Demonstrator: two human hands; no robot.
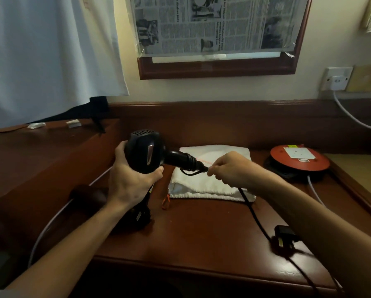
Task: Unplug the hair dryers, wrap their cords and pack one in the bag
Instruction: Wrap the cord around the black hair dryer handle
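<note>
While the left hand [128,179] gripped the black dryer [145,151] by its body above the worktop [201,233], the right hand [229,168] pinched the cord [253,211] just beside the handle's end, where a few turns already sat. From that pinch the cord ran down to its plug [284,238], lying loose near the front edge. One white bag [210,181] lay flat under both hands. A second dryer [137,216] lay below the left wrist, mostly hidden, making two. One red cord reel [298,159] stood to the right, its white cable [352,117] plugged into the wall socket [338,79].
</note>
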